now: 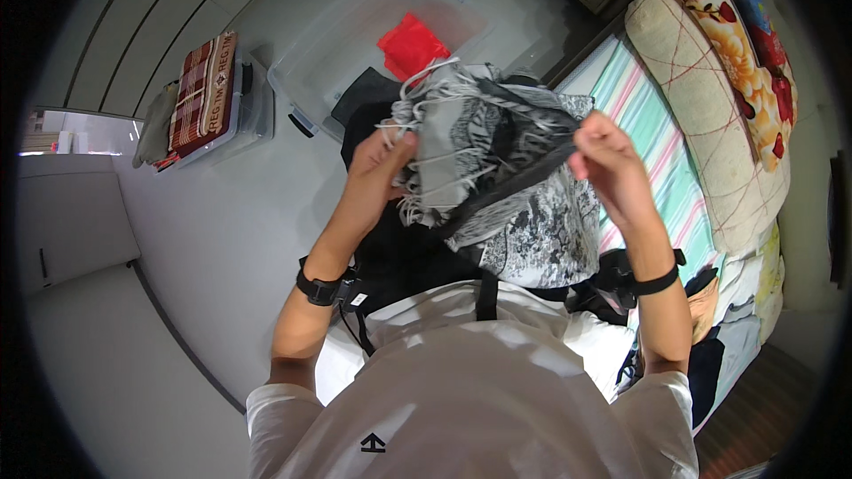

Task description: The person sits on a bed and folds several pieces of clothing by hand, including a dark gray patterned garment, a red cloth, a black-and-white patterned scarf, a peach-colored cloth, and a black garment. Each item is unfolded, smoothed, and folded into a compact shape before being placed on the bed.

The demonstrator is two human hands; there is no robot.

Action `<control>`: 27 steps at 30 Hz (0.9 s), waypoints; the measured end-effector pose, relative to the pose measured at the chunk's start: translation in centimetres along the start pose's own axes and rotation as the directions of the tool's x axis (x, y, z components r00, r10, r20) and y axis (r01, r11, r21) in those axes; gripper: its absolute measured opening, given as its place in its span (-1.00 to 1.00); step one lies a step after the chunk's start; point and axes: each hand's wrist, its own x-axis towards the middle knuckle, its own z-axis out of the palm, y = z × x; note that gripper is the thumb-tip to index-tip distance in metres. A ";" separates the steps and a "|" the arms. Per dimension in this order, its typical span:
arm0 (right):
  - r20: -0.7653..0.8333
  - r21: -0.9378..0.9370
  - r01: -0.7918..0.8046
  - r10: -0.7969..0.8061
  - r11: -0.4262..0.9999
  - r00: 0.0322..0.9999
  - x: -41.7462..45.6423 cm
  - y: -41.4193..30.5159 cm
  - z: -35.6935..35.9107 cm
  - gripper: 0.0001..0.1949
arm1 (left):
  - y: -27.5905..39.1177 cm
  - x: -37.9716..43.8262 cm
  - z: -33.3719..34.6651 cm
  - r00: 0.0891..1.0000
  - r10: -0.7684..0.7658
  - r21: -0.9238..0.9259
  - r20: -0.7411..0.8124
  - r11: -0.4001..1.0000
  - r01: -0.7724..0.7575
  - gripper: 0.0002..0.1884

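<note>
A grey, black and white patterned scarf with pale tassels hangs between my two hands, in front of my body. My left hand pinches its fringed end, some of the cords falling over the fingers. At the other side, my right hand grips a dark edge of the cloth between thumb and fingers. The lower part of the scarf drapes over my lap, partly covering my black trousers.
Ahead on the floor stands a clear plastic storage box with a red cloth item inside. Folded checked fabric lies on another clear box at left. To my right is a bed with a striped sheet and a rolled quilt.
</note>
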 end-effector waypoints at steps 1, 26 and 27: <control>-0.068 0.081 0.059 -0.054 0.995 0.996 -0.2 -0.9 -1.4 -0.91 | 0.2 0.3 -0.5 0.997 0.074 -0.050 0.033 0.996 -0.072 -0.82; 0.025 -0.789 0.287 -0.439 0.543 0.898 -9.3 -7.5 -11.5 -0.82 | 5.0 -6.1 -1.6 0.841 -0.017 0.678 0.540 0.602 -0.423 -0.81; 0.020 -0.803 0.164 -0.249 0.573 0.968 -9.3 -6.8 -11.5 -0.84 | 4.2 -6.1 -1.1 0.816 -0.048 0.644 0.576 0.641 -0.417 -0.76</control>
